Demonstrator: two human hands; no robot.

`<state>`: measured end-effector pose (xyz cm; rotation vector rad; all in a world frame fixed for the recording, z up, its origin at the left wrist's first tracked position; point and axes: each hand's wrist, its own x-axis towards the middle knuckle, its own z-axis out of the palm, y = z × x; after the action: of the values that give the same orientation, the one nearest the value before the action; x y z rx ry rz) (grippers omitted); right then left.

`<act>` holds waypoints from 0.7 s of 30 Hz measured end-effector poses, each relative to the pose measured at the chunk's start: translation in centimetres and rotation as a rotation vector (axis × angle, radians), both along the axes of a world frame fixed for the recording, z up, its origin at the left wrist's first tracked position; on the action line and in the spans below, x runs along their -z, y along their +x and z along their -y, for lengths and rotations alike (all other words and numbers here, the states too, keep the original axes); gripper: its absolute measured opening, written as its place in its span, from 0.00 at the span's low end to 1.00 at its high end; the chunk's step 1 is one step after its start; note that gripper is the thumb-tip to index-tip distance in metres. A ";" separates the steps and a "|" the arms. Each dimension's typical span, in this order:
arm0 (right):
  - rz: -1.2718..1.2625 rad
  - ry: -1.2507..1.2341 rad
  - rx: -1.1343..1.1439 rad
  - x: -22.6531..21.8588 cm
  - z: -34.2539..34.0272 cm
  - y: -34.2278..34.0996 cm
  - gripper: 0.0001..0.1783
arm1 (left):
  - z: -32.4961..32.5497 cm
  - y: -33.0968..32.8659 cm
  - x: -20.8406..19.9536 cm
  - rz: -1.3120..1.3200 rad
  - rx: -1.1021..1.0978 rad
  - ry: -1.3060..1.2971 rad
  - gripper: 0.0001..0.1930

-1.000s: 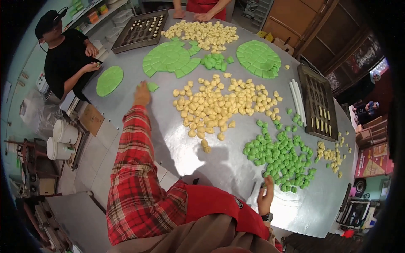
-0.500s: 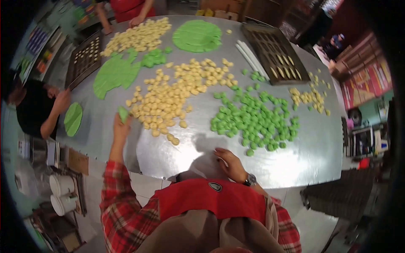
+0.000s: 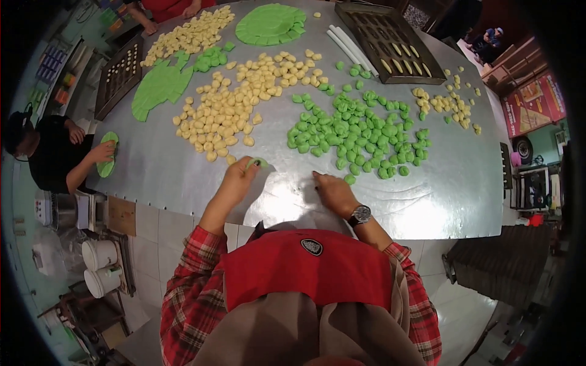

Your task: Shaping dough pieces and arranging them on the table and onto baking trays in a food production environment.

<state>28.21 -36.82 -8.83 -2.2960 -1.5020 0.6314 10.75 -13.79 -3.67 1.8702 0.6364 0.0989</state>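
Note:
In front of me, my left hand [image 3: 239, 182] pinches a small piece of green dough [image 3: 253, 161], which has a dark spot at its middle. To its right, above the bare metal, my right hand [image 3: 336, 195] is partly closed with a watch on its wrist. Something dark shows at its fingertips, too small to name. Beyond my left hand lies a heap of pale yellow dough balls [image 3: 223, 113]. A wide spread of green dough balls [image 3: 360, 131] lies beyond my right hand.
The metal table [image 3: 177, 177] also bears torn green dough sheets [image 3: 160, 90], a round green sheet [image 3: 270, 24], white rods [image 3: 351, 52] and a dark moulded tray [image 3: 390, 39]. At the left a co-worker [image 3: 55, 149] touches a green dough piece [image 3: 105, 155]; another stands across the table.
My left hand has come from the left side in toward the middle, still holding green dough. My right hand has moved slightly forward. The co-worker at the left now reaches onto the green dough piece.

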 end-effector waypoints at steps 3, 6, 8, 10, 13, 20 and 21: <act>0.267 0.401 -0.049 -2.9 0.9 -0.4 0.34 | 0.5 -0.4 -0.1 0.045 -0.081 -0.228 0.10; -0.041 0.542 -0.091 -6.9 0.3 -1.8 0.34 | 4.9 1.3 -0.6 -0.002 0.177 -0.451 0.11; -0.320 0.630 -0.176 -7.7 0.6 -2.4 0.25 | 7.3 2.4 -1.5 -0.093 0.334 -0.542 0.12; -0.259 0.488 -0.148 -7.5 1.9 -2.1 0.20 | 9.5 3.1 -2.0 -0.068 0.285 -0.558 0.14; -0.218 0.427 -0.106 -6.6 4.0 -1.7 0.09 | 10.6 3.4 -2.0 -0.052 0.390 -0.358 0.14; -0.242 0.401 0.134 -3.3 13.8 2.9 0.08 | 11.2 1.5 4.7 0.266 -0.207 -0.222 0.11; -0.147 0.459 0.241 -2.4 15.7 4.0 0.10 | 10.2 0.6 3.2 0.260 -0.216 0.172 0.13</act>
<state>32.18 -52.54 -6.42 -1.9838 -1.1366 0.3358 11.33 -23.99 -6.82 1.9046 0.6625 0.5438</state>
